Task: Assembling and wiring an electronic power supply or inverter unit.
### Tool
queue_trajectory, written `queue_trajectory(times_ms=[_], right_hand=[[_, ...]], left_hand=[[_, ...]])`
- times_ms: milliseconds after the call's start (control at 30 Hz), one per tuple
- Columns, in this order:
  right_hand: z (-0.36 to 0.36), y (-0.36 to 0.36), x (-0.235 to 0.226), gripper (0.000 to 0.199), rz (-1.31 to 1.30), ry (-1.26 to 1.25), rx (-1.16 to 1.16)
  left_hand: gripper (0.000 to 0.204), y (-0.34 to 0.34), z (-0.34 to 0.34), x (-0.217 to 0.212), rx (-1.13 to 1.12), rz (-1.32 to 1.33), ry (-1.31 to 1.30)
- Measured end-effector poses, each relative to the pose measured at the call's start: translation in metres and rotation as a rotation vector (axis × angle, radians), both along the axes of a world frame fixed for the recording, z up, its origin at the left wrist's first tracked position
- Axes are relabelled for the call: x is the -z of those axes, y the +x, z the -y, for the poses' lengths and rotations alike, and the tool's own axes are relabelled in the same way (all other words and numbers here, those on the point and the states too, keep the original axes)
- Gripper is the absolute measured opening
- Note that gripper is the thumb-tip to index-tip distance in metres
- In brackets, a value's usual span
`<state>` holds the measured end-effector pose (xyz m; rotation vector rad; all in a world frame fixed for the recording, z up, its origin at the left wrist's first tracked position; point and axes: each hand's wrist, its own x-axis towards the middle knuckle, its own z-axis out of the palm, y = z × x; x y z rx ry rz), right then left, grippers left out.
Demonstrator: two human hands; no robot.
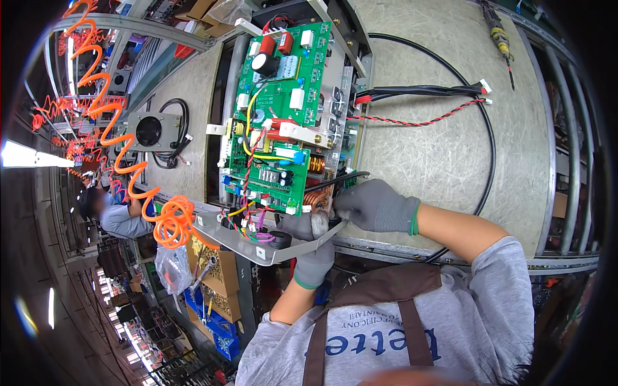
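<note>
Right now the unit, its green boards facing up, sits at the near edge of the tabletop. At its near right corner, by the coil, the left hand and right hand work close together, fingers bent; what they grip, if anything, I cannot tell. Leads stretch rightward toward a driver; leftward stands a fan box.

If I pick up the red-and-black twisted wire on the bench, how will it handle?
The twisted wire will probably flex easily, being thin and gently curved along the bench. It's likely light, ending in a small white plug. Pulling far may meet resistance, since its other end runs to the circuit-board unit.
</note>
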<state>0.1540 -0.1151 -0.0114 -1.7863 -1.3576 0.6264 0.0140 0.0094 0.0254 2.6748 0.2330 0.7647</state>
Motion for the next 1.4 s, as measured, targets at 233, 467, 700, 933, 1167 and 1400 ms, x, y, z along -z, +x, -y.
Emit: queue_trajectory(times_ms=[233, 467, 700, 933, 1167, 1400], right_hand=[[-0.014, 0.001, -0.023, 0.016, -0.054, -0.129, 0.134], [-0.024, 0.008, -0.05, 0.022, -0.006, -0.399, 0.069], [-0.027, 0.01, -0.059, 0.029, 0.101, -0.509, -0.023], [-0.033, 0.013, -0.038, 0.028, 0.191, -0.456, -0.18], [-0.029, 0.028, 0.011, 0.038, 0.166, -0.046, -0.421], [-0.04, 0.016, -0.041, 0.055, -0.174, -0.38, -0.27]], left_hand=[[0.026, -0.002, -0.007, 0.016, 0.109, 0.117, 0.327], [0.018, 0.0, -0.003, 0.025, 0.02, 0.153, -0.131], [0.015, 0.008, 0.002, 0.02, 0.024, 0.239, -0.207], [0.013, 0.001, -0.006, 0.065, -0.046, 0.324, -0.146], [0.013, 0.001, -0.001, 0.039, -0.098, 0.209, 0.04], [0.016, 0.002, 0.002, 0.051, -0.149, 0.182, -0.082]])
